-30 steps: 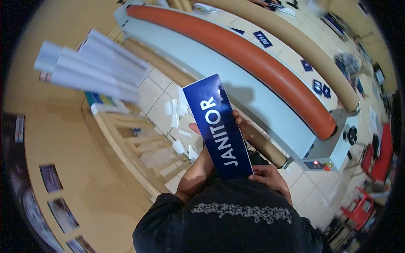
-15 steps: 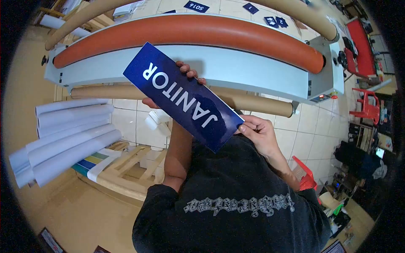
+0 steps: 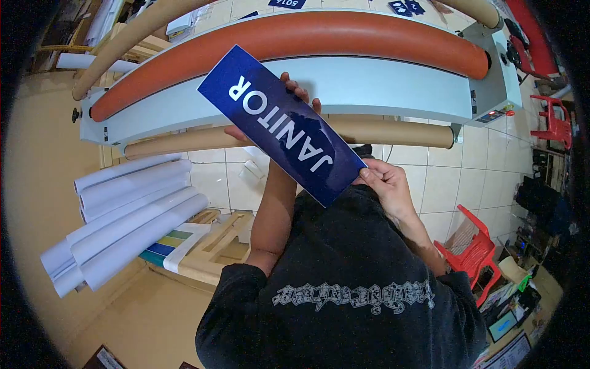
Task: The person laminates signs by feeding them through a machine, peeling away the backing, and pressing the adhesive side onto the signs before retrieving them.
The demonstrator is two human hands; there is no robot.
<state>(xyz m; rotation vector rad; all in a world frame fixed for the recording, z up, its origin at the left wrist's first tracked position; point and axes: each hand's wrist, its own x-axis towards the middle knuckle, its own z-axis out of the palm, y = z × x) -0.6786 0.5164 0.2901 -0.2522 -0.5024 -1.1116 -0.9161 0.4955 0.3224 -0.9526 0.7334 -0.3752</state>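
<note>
A dark blue sign (image 3: 270,114) with white letters reading "JANITOR" is held at a slant in front of my chest, its lettering upside down to me. My left hand (image 3: 296,91) supports it from behind; fingertips show past its upper edge, a thumb past its lower edge, and the palm is hidden. At the lower right corner, my right hand (image 3: 387,183) pinches the sign between thumb and fingers. Glossy reflections and darker patches show on the sign's right half. Beyond it lies the orange roller (image 3: 344,38) of a large roller machine.
The machine's pale blue body (image 3: 381,92) spans the view, with cardboard tubes (image 3: 399,133) along it. White rolls (image 3: 132,203) rest on a wooden frame (image 3: 215,246) at left. Red chairs (image 3: 473,246) stand at right. More blue signs (image 3: 405,7) lie behind the machine.
The view has shifted, so the machine and rolls sit differently in frame. The sign appears slightly higher and further right, still in both hands.
</note>
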